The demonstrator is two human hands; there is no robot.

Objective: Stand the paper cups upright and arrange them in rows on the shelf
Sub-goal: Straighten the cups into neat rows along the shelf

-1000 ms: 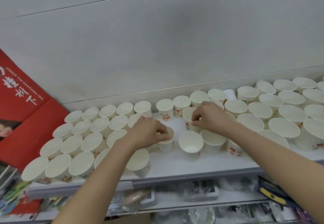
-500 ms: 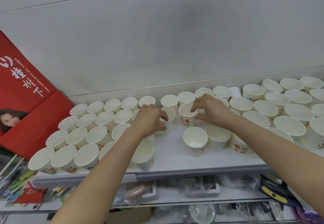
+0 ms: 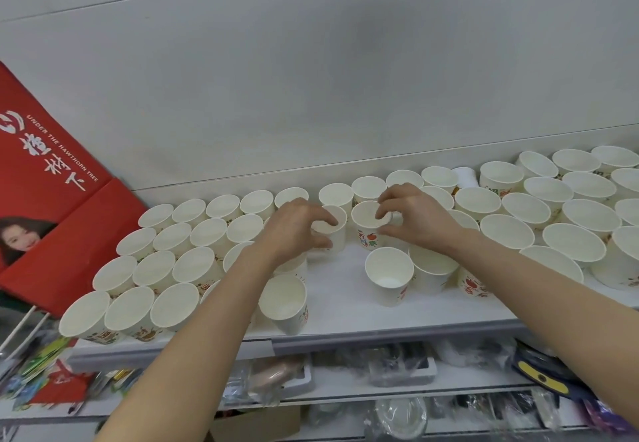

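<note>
Now gripping two upright cups side by side on the shelf (image 3: 345,313): left hand (image 3: 294,230) fingers pinching cup (image 3: 337,234), right hand (image 3: 415,217) fingers pinching neighbouring cup (image 3: 366,227).

On the white shelf (image 3: 345,320) crowded with upright paper cups, the left hand (image 3: 294,230) grips one cup (image 3: 337,230) while the right hand (image 3: 415,217) pinches a neighbouring cup's (image 3: 366,230) rim.
</note>
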